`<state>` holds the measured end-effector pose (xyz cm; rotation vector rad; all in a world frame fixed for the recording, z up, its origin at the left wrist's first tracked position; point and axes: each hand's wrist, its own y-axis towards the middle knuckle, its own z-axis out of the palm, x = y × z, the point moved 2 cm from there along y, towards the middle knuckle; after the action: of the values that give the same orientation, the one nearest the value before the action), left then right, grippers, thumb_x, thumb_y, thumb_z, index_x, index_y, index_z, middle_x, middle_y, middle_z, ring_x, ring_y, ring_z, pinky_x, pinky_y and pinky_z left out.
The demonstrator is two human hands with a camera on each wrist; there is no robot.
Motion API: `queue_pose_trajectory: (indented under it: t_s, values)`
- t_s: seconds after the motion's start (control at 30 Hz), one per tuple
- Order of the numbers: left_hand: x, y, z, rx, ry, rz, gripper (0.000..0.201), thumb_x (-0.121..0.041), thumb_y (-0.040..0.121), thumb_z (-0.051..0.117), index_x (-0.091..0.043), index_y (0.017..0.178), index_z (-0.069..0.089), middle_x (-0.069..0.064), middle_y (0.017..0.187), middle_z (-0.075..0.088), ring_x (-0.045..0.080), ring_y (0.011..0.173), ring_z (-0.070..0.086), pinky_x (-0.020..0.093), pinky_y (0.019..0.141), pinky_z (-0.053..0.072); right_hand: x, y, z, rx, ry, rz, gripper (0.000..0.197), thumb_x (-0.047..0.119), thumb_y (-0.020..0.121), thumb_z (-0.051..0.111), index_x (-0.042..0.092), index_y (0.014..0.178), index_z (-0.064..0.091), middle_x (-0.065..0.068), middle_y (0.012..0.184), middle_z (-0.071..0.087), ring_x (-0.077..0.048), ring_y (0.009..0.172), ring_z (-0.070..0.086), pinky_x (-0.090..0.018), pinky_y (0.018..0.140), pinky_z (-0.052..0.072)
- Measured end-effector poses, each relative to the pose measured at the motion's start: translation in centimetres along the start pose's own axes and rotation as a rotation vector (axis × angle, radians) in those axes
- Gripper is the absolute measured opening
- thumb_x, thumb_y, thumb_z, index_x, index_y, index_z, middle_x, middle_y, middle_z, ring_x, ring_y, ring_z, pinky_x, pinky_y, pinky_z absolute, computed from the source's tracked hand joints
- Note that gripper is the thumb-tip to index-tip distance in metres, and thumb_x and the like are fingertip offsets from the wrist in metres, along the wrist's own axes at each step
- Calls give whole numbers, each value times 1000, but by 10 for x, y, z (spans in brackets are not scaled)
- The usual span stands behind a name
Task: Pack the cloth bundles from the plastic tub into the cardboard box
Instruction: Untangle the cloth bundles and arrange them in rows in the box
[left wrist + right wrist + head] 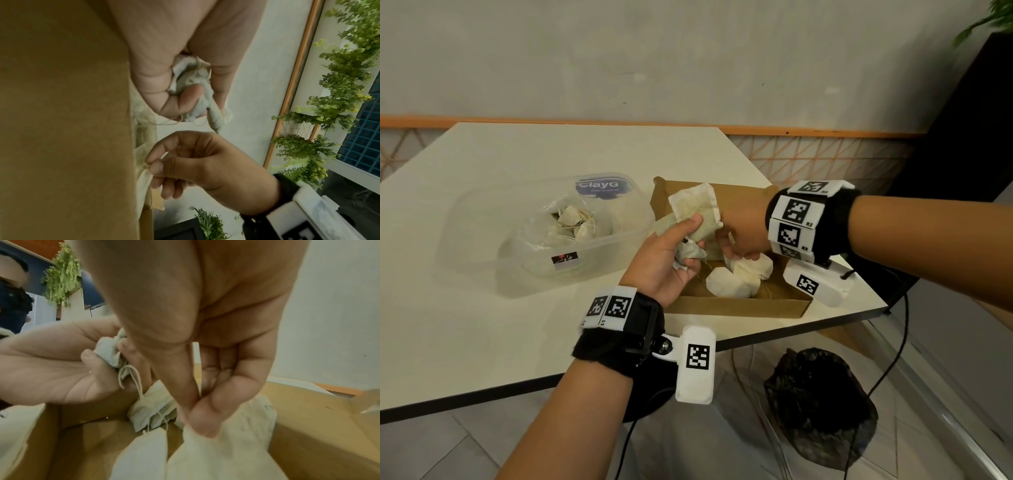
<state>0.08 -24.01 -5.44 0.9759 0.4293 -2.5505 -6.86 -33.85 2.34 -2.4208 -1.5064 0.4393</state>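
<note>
A clear plastic tub (465,240) stands left on the table, with several cream cloth bundles (575,222) inside a plastic bag. To its right sits the open cardboard box (739,305), holding a few bundles (732,282). Over the box's left edge my left hand (688,240) grips a crumpled bundle (193,87) in its curled fingers, and its thumb holds a flat pouch (695,209). My right hand (726,245) reaches down into the box. Its thumb and forefinger (205,418) pinch the top of a cream bundle (216,456) lying there.
The box lies near the table's right corner and front edge (791,329). A black plastic bag (822,407) and cables (890,359) are on the floor below. A dark planter with green leaves (993,20) stands at the far right.
</note>
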Motion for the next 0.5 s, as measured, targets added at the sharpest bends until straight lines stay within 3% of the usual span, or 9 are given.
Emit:
queue_pose_trajectory:
  t_s: [0.07, 0.13, 0.2, 0.3, 0.5]
  values:
    - [0, -1, 1, -4, 4, -2, 10, -17, 83, 64, -12, 91, 60, 3, 82, 58, 7, 59, 52, 12, 38, 35, -5, 3, 2, 33, 59, -26, 18, 4, 83, 57, 14, 69, 57, 12, 38, 53, -6, 50, 50, -15, 48, 41]
    - [0, -1, 1, -8, 7, -4, 11, -17, 80, 66, -13, 89, 61, 3, 81, 58, 7, 60, 52, 12, 38, 35, -10, 1, 0, 26, 63, -42, 15, 2, 80, 56, 11, 70, 61, 15, 32, 50, -6, 49, 50, -18, 52, 41]
    - [0, -1, 1, -14, 5, -3, 12, -18, 80, 66, -13, 89, 61, 2, 81, 57, 7, 60, 52, 12, 38, 35, -15, -5, -4, 7, 122, -42, 14, 3, 79, 59, 11, 67, 62, 12, 38, 55, -4, 47, 52, -20, 53, 45]
    - [0, -1, 1, -21, -2, -5, 13, -17, 80, 66, -12, 91, 60, 3, 81, 58, 8, 60, 54, 12, 38, 35, -28, -14, -12, -61, 72, -21, 11, 13, 77, 64, 16, 67, 66, 10, 55, 61, -3, 54, 54, -23, 66, 50]
    - [0, 0, 1, -18, 0, -3, 10, -18, 82, 65, -12, 88, 60, 3, 80, 56, 8, 64, 52, 13, 38, 36, -64, -28, -13, -95, 98, 19, 21, 39, 78, 70, 20, 68, 68, 9, 63, 63, -4, 63, 55, -19, 59, 40]
